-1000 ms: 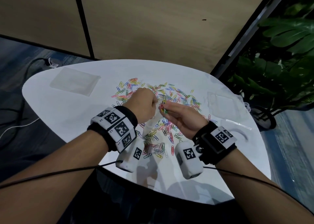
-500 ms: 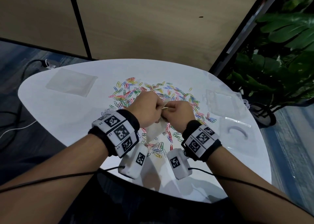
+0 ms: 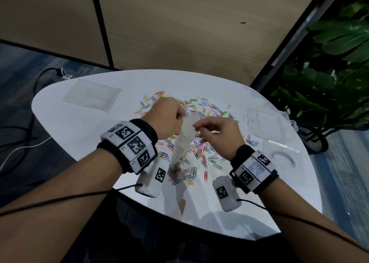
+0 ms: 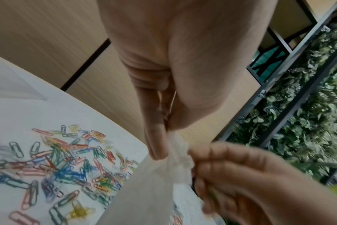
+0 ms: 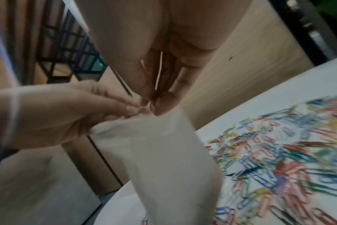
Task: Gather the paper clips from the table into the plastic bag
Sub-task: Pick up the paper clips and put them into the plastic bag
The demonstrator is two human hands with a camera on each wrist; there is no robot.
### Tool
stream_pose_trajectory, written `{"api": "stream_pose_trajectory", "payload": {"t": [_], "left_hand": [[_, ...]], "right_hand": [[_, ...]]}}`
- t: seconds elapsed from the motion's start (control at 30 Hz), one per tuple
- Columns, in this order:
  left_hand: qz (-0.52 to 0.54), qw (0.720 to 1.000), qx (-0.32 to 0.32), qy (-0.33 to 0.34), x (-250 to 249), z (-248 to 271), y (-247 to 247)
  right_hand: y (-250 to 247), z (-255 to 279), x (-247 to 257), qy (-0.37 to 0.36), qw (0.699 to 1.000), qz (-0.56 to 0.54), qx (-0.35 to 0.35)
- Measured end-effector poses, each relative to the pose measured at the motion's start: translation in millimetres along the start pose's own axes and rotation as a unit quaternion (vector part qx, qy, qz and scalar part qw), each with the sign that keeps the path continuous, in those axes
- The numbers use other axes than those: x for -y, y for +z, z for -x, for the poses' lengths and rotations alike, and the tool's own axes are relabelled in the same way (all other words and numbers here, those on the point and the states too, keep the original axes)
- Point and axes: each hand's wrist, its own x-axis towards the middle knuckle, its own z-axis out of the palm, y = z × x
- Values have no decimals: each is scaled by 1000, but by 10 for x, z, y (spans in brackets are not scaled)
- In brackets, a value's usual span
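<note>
The scattered coloured paper clips (image 3: 201,143) cover the middle of the white rounded table (image 3: 65,127), and the translucent plastic bag (image 3: 182,141) hangs among them between the left hand (image 3: 167,117) and the right hand (image 3: 217,135). A flat clear plastic sheet (image 3: 91,96) lies at the far left, and clear plastic bags (image 3: 265,123) lie at the right. The near-left part and the near edge of the table are bare.

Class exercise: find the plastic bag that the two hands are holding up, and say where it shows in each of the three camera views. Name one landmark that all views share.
Head: the plastic bag hangs at centre, between both hands.
Left wrist: the bag fills the bottom centre, below the left hand.
Right wrist: the bag hangs at lower centre, below the right hand.
Shared landmark: the paper clips on the table.
</note>
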Motion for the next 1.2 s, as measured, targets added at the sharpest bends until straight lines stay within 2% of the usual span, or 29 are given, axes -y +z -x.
{"api": "stream_pose_trajectory", "payload": {"t": [0.07, 0.1, 0.17, 0.2, 0.23, 0.27, 0.37, 0.47, 0.57, 0.7, 0.8, 0.9, 0.97, 1.0, 1.1, 1.2], "left_hand": [[-17, 1000, -7, -6, 100, 8, -126], [-18, 1000, -15, -13, 151, 26, -195], [-16, 999, -28, -27, 243, 58, -306], [-15, 999, -32, -31, 286, 86, -355], [-14, 999, -36, -34, 326, 116, -398], [-15, 999, -38, -36, 366, 149, -436], [-32, 998, -33, -44, 532, 256, -519], [-47, 997, -31, -61, 689, 336, -565], [-52, 996, -23, -71, 784, 396, -596], [-57, 996, -10, -67, 856, 445, -622], [-51, 997, -13, -64, 875, 446, -612], [-55, 997, -7, -58, 866, 433, -567], [-54, 997, 2, -53, 838, 424, -537], [-56, 997, 6, -49, 819, 419, -525], [-62, 997, 8, -43, 787, 394, -497], [-66, 997, 15, -46, 791, 357, -456]], "right_hand": [[-61, 41, -221, 71, 990, 105, 56], [-58, 87, -351, 121, 970, 185, 104], [15, 200, -637, 215, 906, 307, 194], [88, 272, -744, 233, 883, 341, 222], [175, 341, -830, 233, 872, 360, 236], [269, 405, -882, 221, 874, 362, 235], [540, 508, -920, 161, 914, 319, 190], [756, 491, -914, 91, 928, 316, 174], [971, 436, -884, 18, 912, 370, 174], [1180, 341, -920, -55, 875, 448, 173], [1155, 242, -943, -63, 872, 456, 165], [961, 103, -883, 5, 920, 377, 106], [785, 35, -818, 112, 952, 279, 47], [703, 11, -814, 176, 959, 221, 26], [527, -31, -863, 301, 952, 55, -3], [441, -85, -737, 332, 930, -149, -47]]}}
